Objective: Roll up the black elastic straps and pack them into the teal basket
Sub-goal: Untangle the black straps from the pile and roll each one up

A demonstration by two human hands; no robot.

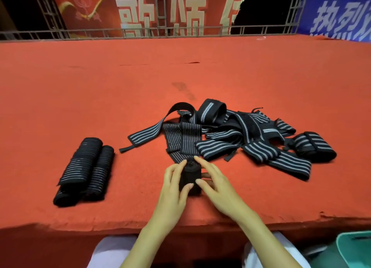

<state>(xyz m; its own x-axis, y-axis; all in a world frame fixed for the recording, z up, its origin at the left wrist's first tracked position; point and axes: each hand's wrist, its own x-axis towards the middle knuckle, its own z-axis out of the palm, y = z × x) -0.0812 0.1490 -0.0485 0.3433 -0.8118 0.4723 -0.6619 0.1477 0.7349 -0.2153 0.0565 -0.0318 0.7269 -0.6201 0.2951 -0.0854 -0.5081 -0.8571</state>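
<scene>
A partly rolled black strap (190, 177) stands on the red cloth near the table's front edge, its loose end (181, 141) running back toward the pile. My left hand (173, 184) grips the roll from the left, thumb and fingers curled round it. From the right, my right hand (215, 184) touches the roll with spread fingers, the thumb behind it. A tangled pile of black straps with grey stripes (241, 135) lies just behind. Two finished rolls (86, 171) lie side by side at the left. A corner of the teal basket (355, 247) shows at the bottom right, below table level.
The red table cloth (180, 71) stretches far back to a metal railing (160, 31) with red and blue banners behind it. The table's front edge (100, 225) runs just above my lap.
</scene>
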